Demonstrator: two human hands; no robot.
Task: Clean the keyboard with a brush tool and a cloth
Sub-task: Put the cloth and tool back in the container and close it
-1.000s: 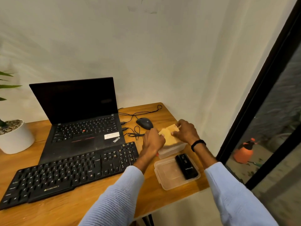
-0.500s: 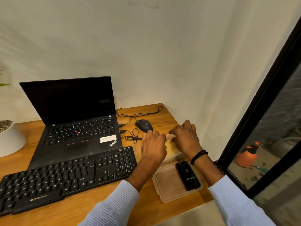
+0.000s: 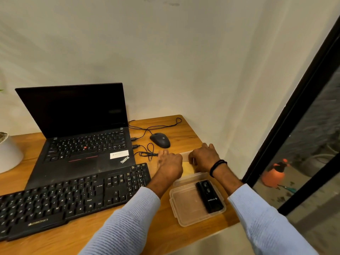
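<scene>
The black external keyboard (image 3: 73,197) lies at the front left of the wooden desk (image 3: 82,242). To its right a yellow cloth (image 3: 187,169) sits in a clear plastic box (image 3: 184,154). My left hand (image 3: 170,163) and my right hand (image 3: 204,158) are both down on the cloth, one on each side, with fingers curled over it. Most of the cloth is hidden under them. Nearer to me, a black brush tool (image 3: 209,196) lies in a shallow clear tray (image 3: 184,208).
An open black laptop (image 3: 82,144) stands behind the keyboard. A dark mouse (image 3: 160,140) and loose cables (image 3: 147,153) lie just beyond my hands. A white plant pot (image 3: 9,155) is at far left. The desk's edge runs right of the tray, beside a black-framed glass door (image 3: 294,126).
Both hands have lowered the yellow cloth from above the box down into it. The view has shifted right, so the keyboard and laptop sit further left.
</scene>
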